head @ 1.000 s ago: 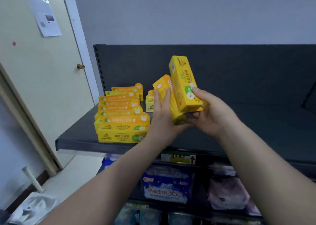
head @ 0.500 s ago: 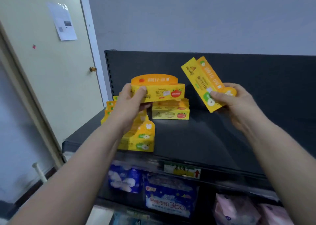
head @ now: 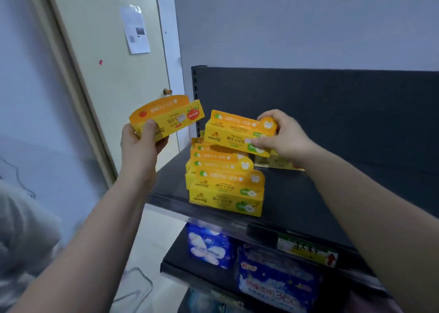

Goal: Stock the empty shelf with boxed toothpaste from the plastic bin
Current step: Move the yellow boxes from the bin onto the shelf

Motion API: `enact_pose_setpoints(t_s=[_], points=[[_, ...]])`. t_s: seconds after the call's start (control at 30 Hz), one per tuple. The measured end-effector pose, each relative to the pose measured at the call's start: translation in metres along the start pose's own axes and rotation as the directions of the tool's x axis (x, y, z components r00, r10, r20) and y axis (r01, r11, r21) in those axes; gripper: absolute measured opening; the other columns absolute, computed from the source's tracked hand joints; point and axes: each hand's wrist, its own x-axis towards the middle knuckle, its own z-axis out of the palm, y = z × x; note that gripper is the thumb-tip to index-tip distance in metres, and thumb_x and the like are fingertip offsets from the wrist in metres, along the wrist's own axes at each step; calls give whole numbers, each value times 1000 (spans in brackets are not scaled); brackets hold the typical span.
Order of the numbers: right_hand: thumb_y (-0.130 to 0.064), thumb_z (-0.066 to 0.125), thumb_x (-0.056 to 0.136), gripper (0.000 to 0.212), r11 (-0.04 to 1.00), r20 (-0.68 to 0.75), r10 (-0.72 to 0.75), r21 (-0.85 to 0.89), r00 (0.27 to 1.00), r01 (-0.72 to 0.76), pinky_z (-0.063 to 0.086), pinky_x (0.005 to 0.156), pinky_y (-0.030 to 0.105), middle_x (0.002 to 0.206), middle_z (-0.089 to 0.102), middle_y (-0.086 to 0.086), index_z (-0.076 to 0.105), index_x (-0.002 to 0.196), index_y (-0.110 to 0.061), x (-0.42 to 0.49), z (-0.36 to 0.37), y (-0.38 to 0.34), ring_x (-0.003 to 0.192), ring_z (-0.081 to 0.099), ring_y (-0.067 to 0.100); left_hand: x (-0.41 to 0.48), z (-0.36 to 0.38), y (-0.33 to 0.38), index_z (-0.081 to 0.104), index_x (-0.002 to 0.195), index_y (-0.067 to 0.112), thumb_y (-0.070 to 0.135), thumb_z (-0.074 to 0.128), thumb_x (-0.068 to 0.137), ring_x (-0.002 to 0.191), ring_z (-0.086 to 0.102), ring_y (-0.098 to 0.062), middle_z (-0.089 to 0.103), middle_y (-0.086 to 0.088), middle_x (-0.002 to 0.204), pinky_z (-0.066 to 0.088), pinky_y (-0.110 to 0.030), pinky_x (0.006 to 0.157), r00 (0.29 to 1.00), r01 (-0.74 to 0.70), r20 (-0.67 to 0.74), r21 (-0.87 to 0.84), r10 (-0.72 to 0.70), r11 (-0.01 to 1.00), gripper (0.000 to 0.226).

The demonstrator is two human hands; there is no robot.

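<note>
The dark metal shelf [head: 292,205] carries a stack of yellow-and-orange toothpaste boxes [head: 225,194] at its left front corner. Each is long, with an orange hang-tab on top and a green apple printed at the right end. On the level below lie blue soft packs [head: 275,284], one printed "360". The right hand [head: 285,141] pinches an apple box [head: 235,134] by its right end, level, just above the stack; the logo reads roughly "pipidog". The left hand [head: 140,144] grips a red-fruit box [head: 166,120] in the air, left of the shelf. A yellow-green price tag [head: 308,251] with a red arrow sits on the shelf's front rail.
</note>
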Motion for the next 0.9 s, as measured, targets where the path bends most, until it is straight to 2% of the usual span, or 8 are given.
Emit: enact_pose_setpoints(t_s=[0.1,0.23,0.33,0.5,0.7,0.73,0.8,0.9], points=[[-22,81,74,63,993,87,-31,-107,996,40,52,85,37,113,56,-4,46,126,-32,28,29,-7,101,58,17,5,-16,-1,46,110,17,25,49,97,110,61,-20,58,-11,125,54,-31,87,999,-17,-31,-7,17,1000,16],[-22,75,80,87,961,171,22,-276,985,27,43,101,38,146,38,2,21,147,-33,42,55,-3,130,42,25,1,-26,-7,47,115,14,24,48,98,110,61,-20,59,-10,123,53,-32,90,1000,26,14,53,-27,998,20],[-30,74,81,92,969,165,29,-247,986,13,37,107,39,152,30,1,13,150,-33,37,52,1,136,35,23,-1,-24,-7,48,114,14,23,46,99,110,61,-22,59,-11,123,53,-34,91,997,52,52,55,-55,997,18],[-41,57,91,62,991,27,-98,93,995,95,38,101,28,140,46,-2,31,146,-27,10,19,-10,126,45,11,-11,9,1,51,107,14,19,43,100,99,65,-18,64,-8,109,55,-32,82,956,76,282,30,-81,997,12],[-26,71,72,52,963,42,-32,270,999,20,56,76,25,106,72,-1,56,122,-21,-26,-51,7,97,68,12,-40,85,-4,50,120,11,28,43,100,101,67,-20,66,-7,111,55,-27,77,794,201,565,101,-222,974,27],[-22,71,72,46,957,26,-7,289,1000,0,55,73,23,101,73,-2,59,116,-21,-31,-64,14,94,69,12,-43,95,-8,47,127,14,32,45,99,104,64,-20,63,-4,115,54,-24,76,773,134,591,206,-233,969,33],[-10,70,75,33,961,-22,38,277,999,-31,53,69,16,89,74,-6,62,106,-20,-40,-83,34,84,69,4,-44,108,-14,34,142,23,39,49,96,109,57,-16,54,3,123,51,-25,79,781,-210,608,473,-145,855,51],[4,69,78,32,979,-97,134,165,986,-117,51,65,11,80,68,-6,61,105,-12,-52,-97,69,68,65,-3,-44,116,-14,29,146,23,35,55,93,118,47,-11,47,0,133,43,-31,97,792,-512,595,526,138,679,61]])
